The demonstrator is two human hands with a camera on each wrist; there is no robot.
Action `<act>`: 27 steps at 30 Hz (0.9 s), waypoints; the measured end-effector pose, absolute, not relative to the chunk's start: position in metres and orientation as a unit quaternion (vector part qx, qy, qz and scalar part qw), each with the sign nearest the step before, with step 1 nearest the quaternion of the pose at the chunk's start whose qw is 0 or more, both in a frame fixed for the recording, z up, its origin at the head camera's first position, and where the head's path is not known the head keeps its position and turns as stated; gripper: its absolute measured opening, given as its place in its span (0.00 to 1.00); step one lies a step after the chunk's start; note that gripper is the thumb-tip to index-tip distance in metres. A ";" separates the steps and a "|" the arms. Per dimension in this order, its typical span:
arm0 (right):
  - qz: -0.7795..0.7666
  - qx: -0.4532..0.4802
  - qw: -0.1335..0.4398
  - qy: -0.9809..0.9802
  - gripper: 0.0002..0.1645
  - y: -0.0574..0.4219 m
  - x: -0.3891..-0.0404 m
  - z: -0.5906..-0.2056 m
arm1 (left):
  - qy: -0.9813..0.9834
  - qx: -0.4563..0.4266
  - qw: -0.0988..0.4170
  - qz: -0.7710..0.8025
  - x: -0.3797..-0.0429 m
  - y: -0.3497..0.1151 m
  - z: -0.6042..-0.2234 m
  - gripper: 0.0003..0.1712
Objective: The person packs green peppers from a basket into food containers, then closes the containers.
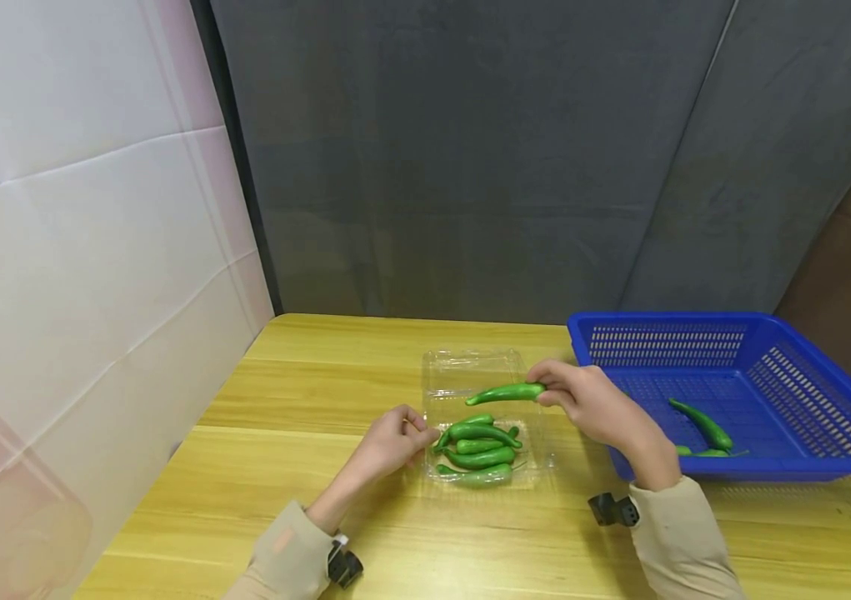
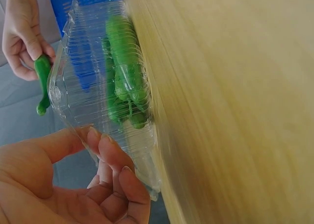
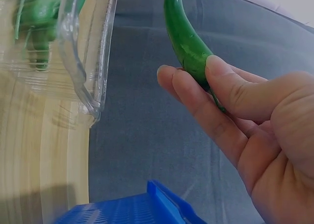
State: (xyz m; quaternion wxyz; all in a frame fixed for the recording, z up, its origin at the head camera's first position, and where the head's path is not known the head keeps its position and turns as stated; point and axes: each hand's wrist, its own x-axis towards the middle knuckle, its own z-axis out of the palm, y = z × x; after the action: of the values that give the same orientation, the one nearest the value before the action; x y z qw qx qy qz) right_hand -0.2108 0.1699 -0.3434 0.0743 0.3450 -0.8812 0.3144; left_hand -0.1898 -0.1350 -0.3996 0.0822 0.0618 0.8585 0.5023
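Note:
A clear plastic clamshell box [image 1: 538,454] lies with its lid raised back on the table, several green chili peppers [image 1: 481,458] inside it. My left hand [image 1: 392,442] pinches the box's left rim between thumb and fingertips, as the left wrist view shows up close. Above the box, my right hand [image 1: 583,400] holds one green chili pepper [image 1: 503,393] by its stem end, thumb against fingers. The pepper's tip points left, over the box. In the right wrist view the same pepper [image 3: 184,35] curves upward from the fingertips.
A blue plastic basket [image 1: 763,467] with slotted walls stands on the right of the wooden table [image 1: 305,367]. A few green peppers [image 1: 706,425] lie inside it near the front left. A grey curtain [image 1: 433,167] hangs behind the table, and a white cloth wall [image 1: 80,233] stands at left.

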 end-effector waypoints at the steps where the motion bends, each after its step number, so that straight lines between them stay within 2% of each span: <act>1: 0.313 0.346 0.073 -0.881 0.13 0.170 -0.211 -0.344 | 0.858 0.062 0.082 0.503 -0.190 -0.135 -0.399 0.12; 15: 0.319 0.342 0.034 -0.883 0.12 0.165 -0.212 -0.349 | 0.857 0.061 0.083 0.505 -0.190 -0.135 -0.399 0.12; 27: 0.323 0.369 0.023 -0.871 0.11 0.157 -0.217 -0.357 | 0.859 0.061 0.082 0.502 -0.190 -0.135 -0.399 0.12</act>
State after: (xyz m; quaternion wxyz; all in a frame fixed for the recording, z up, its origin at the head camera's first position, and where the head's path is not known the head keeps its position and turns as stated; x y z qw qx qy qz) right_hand -0.2169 0.1574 -0.3575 0.0230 0.3694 -0.8711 0.3228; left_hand -0.1902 -0.1347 -0.3989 0.0816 0.0609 0.8590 0.5017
